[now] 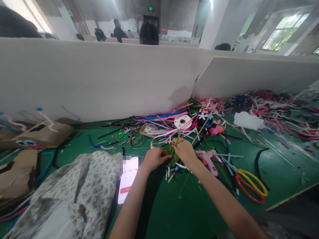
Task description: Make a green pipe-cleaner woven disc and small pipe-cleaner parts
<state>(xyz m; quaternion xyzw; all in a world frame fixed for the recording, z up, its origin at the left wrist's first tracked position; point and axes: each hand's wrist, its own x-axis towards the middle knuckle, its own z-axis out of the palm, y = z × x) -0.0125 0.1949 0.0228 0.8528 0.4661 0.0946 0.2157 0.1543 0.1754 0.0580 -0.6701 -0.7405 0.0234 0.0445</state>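
Hands [156, 157] [183, 150] pinching green leaf [171, 155], table [189, 212]

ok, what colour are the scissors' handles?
The scissors have one yellow handle loop and one red, seen in the head view.

Item count: two hands [156, 157] [184, 150]; one phone [128, 179] at 8 o'clock; one glue gun [208, 161] at 3 o'clock; one tape roll [182, 121] at 12 o'clock; two hoops [250, 186] at 4 o'clock.
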